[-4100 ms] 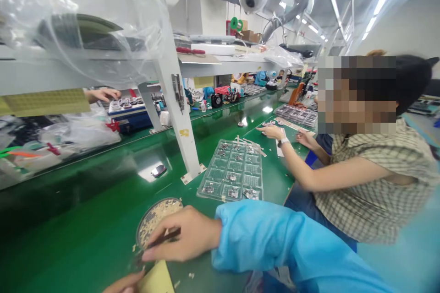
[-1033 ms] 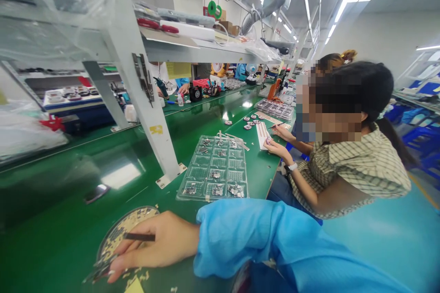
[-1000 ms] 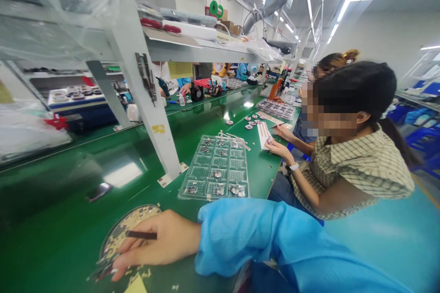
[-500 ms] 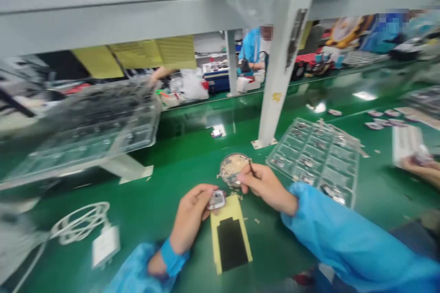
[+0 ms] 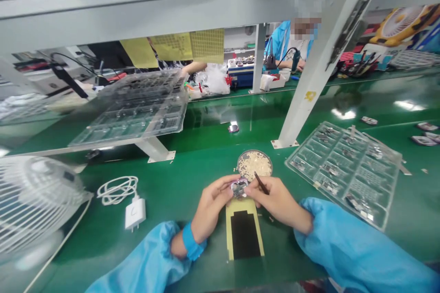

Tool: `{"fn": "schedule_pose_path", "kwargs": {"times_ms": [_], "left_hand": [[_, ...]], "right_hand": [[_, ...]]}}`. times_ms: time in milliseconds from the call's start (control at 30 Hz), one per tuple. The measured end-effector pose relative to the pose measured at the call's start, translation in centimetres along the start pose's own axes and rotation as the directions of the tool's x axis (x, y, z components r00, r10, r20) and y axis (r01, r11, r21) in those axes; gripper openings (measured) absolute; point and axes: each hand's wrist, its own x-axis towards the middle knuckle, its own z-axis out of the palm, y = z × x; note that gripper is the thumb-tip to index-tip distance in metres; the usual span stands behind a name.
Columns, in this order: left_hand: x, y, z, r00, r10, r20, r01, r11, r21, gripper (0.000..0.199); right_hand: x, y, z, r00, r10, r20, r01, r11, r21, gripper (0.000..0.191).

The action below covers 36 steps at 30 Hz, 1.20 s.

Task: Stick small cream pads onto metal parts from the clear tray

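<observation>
Between my two hands is a small rounded device [image 5: 239, 188] with its inner parts showing. My left hand [image 5: 213, 201] grips its left edge between thumb and fingers. My right hand [image 5: 277, 199] is closed on a dark thin tool [image 5: 261, 183], and its fingertips meet the device's right side. Just behind sits a round dish [image 5: 255, 163] of small pale pieces. Below the device lies a yellow sheet [image 5: 229, 233] with a black rectangle [image 5: 245, 234] on it.
A clear compartment tray [image 5: 343, 165] of parts lies at right. At left are a white charger with cable [image 5: 135, 214] and a fan [image 5: 37, 201]. A slanted post [image 5: 305, 96] rises behind. Across the bench, a person in blue sits.
My right hand has come from the dish to the device, beside my left hand. The view has shifted, so the surroundings appear further right.
</observation>
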Motion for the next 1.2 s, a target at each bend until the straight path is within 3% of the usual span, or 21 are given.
{"fn": "schedule_pose_path", "kwargs": {"times_ms": [133, 267, 500, 667, 733, 833, 933, 1200], "left_hand": [[-0.1, -0.1, 0.3, 1.000, 0.009, 0.015, -0.009, 0.999, 0.043, 0.050], [0.0, -0.9, 0.3, 0.999, 0.035, -0.026, -0.028, 0.968, 0.248, 0.052], [0.1, -1.2, 0.3, 0.995, 0.051, -0.081, -0.016, 0.924, 0.382, 0.048], [0.0, -0.7, 0.2, 0.987, 0.133, -0.093, -0.065, 0.851, 0.521, 0.040], [0.0, -0.7, 0.2, 0.986, 0.120, -0.112, -0.052, 0.876, 0.480, 0.042], [0.1, -0.6, 0.5, 0.994, -0.007, -0.107, 0.028, 0.981, 0.193, 0.053], [0.3, -0.4, 0.9, 0.995, -0.080, -0.055, 0.078, 0.996, -0.045, 0.059], [0.2, -0.2, 1.2, 0.997, -0.063, -0.047, 0.058, 0.993, -0.104, 0.057]], "right_hand": [[0.0, -0.1, -0.2, 1.000, 0.012, -0.026, -0.011, 1.000, 0.010, 0.039], [0.1, -0.1, -0.3, 1.000, 0.021, -0.019, -0.020, 0.999, 0.028, 0.038], [0.0, -0.4, -0.2, 1.000, 0.024, -0.019, -0.024, 0.999, 0.027, 0.038], [0.1, -0.1, -0.2, 0.999, 0.034, -0.013, -0.034, 0.999, 0.005, 0.038], [0.1, 0.1, -0.1, 0.999, 0.021, -0.036, -0.022, 0.999, -0.030, 0.036], [0.1, 0.6, 0.2, 0.993, -0.042, -0.110, 0.039, 0.999, -0.025, 0.032], [0.2, 0.9, 0.5, 0.990, -0.069, -0.122, 0.078, 0.994, 0.072, 0.032], [0.4, 1.0, 0.5, 0.993, -0.078, -0.089, 0.089, 0.987, 0.135, 0.033]]}}
